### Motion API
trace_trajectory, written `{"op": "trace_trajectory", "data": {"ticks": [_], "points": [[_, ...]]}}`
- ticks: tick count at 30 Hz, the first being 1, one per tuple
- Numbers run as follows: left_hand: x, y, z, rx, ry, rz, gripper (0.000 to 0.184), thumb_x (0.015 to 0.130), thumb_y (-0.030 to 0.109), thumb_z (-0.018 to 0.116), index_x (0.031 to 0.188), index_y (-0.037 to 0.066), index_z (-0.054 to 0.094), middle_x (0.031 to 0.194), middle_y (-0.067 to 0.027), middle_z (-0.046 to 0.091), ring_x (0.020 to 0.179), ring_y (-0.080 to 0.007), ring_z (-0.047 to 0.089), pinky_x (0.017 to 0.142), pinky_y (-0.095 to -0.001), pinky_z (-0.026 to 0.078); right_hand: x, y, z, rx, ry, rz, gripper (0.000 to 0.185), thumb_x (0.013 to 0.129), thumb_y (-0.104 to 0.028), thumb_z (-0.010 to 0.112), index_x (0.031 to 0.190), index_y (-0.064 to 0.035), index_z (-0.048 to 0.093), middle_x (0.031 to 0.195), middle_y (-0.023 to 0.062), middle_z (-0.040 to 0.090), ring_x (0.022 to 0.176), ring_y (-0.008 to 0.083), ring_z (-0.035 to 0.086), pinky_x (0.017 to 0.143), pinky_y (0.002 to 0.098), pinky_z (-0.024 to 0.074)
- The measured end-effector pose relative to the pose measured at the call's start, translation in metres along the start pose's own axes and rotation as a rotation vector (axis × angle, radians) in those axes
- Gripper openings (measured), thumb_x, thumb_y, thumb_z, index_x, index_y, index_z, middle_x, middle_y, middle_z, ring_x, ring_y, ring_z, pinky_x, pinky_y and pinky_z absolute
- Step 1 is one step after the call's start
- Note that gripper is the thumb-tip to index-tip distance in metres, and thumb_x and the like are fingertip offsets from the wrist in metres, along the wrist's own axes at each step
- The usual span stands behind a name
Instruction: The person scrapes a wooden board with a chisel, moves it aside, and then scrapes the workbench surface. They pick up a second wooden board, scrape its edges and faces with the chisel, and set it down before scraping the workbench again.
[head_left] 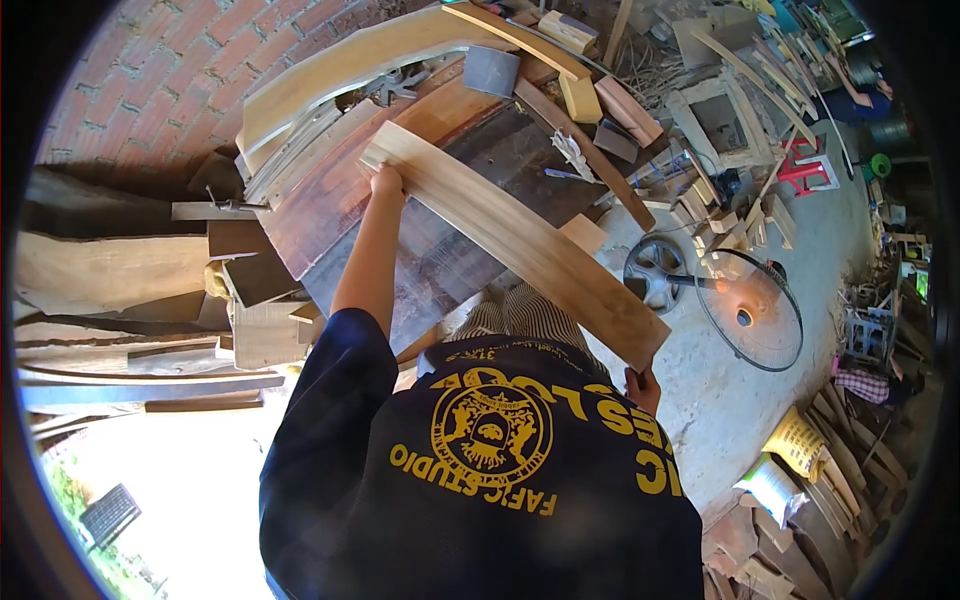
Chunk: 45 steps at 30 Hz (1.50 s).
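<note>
The left hand [388, 182] grasps the lower edge of a wooden plank [515, 243] close to its far end, fingers curled against the wood. The right hand [642, 388] grips the opposite, nearer end at its corner, its fingers partly hidden.

The plank is long, flat and straight-sided, with squared ends. Its broad face is pale tan towards the left hand and warmer brown towards the right, with fine grain streaks running lengthwise. It slants across the worktable [400, 275], its nearer end jutting past the table's right side; whether it touches the tabletop cannot be told.

On the worktable, just beyond the plank's edge, lies a small wood block [583, 233]. A curved grey piece [491, 71] sits at the table's far side. Right of the table stands a fan [744, 317], with a red stool [805, 170] farther off. Stacked boards [110, 280] fill the space left of the table, and a brick wall [150, 90] rises beyond its far left.
</note>
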<state>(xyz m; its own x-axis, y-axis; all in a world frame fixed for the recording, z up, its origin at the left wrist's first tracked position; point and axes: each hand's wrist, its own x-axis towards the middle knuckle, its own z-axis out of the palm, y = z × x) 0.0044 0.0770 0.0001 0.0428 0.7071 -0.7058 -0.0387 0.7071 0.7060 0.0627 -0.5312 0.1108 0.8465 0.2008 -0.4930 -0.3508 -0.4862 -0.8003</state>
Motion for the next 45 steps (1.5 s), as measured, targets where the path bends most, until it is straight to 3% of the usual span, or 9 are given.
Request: {"op": "trace_trajectory", "data": {"ticks": [6,12,14,15,22,26,27,37,45], "points": [[0.021,0.041,-0.005,-0.221,-0.073,0.035,0.039,0.1,0.024,0.029,0.122,-0.001,0.048,0.115,-0.0141,0.06,0.094,-0.0284,0.064,0.08,-0.0423,0.056,0.038,-0.036,0.042,-0.195,-0.118,-0.095,0.027,0.088,-0.021,0.063,0.109,-0.0054,0.061,0.064,-0.0005,0.053,0.051,0.0076,0.046,0.046,0.0242,0.0369],[0.041,0.054,0.0,-0.263,0.11,0.096,0.034,0.097,0.02,0.036,0.118,-0.002,0.051,0.108,-0.0157,0.061,0.09,-0.0293,0.065,0.075,-0.0413,0.057,0.072,-0.04,0.069,-0.353,-0.238,-0.274,0.031,0.086,-0.022,0.063,0.11,-0.0038,0.06,0.067,0.0035,0.058,0.053,0.0102,0.049,0.049,0.0276,0.04],[0.037,0.06,0.003,-0.192,0.089,0.079,0.044,0.099,0.031,0.038,0.125,-0.004,0.047,0.117,-0.0141,0.058,0.102,-0.0271,0.06,0.083,-0.0382,0.052,0.078,-0.041,0.074,-0.493,-0.269,-0.348,0.033,0.086,-0.022,0.064,0.112,-0.0021,0.059,0.078,0.0104,0.065,0.065,0.0173,0.06,0.06,0.0318,0.0463],[0.042,0.061,0.004,-0.192,0.092,0.078,0.044,0.099,0.031,0.038,0.125,-0.004,0.047,0.117,-0.0141,0.058,0.102,-0.0271,0.06,0.083,-0.0382,0.052,0.076,-0.05,0.077,-0.496,-0.302,-0.341,0.036,0.085,-0.021,0.064,0.114,-0.0015,0.057,0.09,0.0169,0.067,0.082,0.0266,0.065,0.073,0.0348,0.0481],[0.073,0.078,0.006,-0.099,0.191,0.066,0.047,0.096,0.034,0.045,0.123,-0.003,0.048,0.116,-0.0144,0.059,0.101,-0.0258,0.06,0.08,-0.0362,0.051,0.084,-0.061,0.098,-0.631,-0.405,-0.273,0.043,0.084,-0.031,0.061,0.121,-0.009,0.055,0.096,0.0193,0.066,0.091,0.0372,0.062,0.076,0.0402,0.0491],[0.084,0.092,0.01,-0.113,0.159,0.082,0.047,0.096,0.035,0.046,0.124,-0.002,0.048,0.117,-0.0135,0.059,0.102,-0.0247,0.059,0.081,-0.0354,0.051,0.088,-0.061,0.112,-0.678,-0.44,-0.244,0.047,0.084,-0.035,0.06,0.123,-0.0093,0.054,0.098,0.0205,0.065,0.091,0.0376,0.062,0.078,0.0418,0.0493],[0.114,0.092,0.005,-0.084,0.158,0.082,0.03,0.096,0.021,0.046,0.114,-0.002,0.053,0.1,-0.0133,0.061,0.084,-0.0237,0.064,0.064,-0.0361,0.055,0.087,-0.064,0.115,-0.677,-0.441,-0.236,0.047,0.084,-0.035,0.06,0.123,-0.0093,0.054,0.098,0.0205,0.065,0.091,0.0376,0.062,0.078,0.0418,0.0493],[0.139,0.116,0.026,-0.051,-0.03,0.163,0.027,0.096,0.023,0.044,0.112,0.004,0.056,0.099,-0.0068,0.064,0.085,-0.0205,0.064,0.069,-0.0368,0.056,0.091,-0.072,0.141,-0.803,-0.505,-0.252,0.05,0.084,-0.035,0.059,0.125,-0.0082,0.052,0.097,0.0225,0.064,0.091,0.04,0.061,0.079,0.0435,0.0487],[0.145,0.113,0.033,0.095,0.083,0.184,0.023,0.095,0.023,0.048,0.104,0.004,0.058,0.09,-0.0061,0.063,0.076,-0.0192,0.063,0.06,-0.0329,0.054,0.091,-0.083,0.161,-0.859,-0.49,-0.258,0.049,0.084,-0.043,0.058,0.118,-0.0083,0.058,0.096,0.0202,0.065,0.088,0.038,0.063,0.077,0.0449,0.0495]]}}
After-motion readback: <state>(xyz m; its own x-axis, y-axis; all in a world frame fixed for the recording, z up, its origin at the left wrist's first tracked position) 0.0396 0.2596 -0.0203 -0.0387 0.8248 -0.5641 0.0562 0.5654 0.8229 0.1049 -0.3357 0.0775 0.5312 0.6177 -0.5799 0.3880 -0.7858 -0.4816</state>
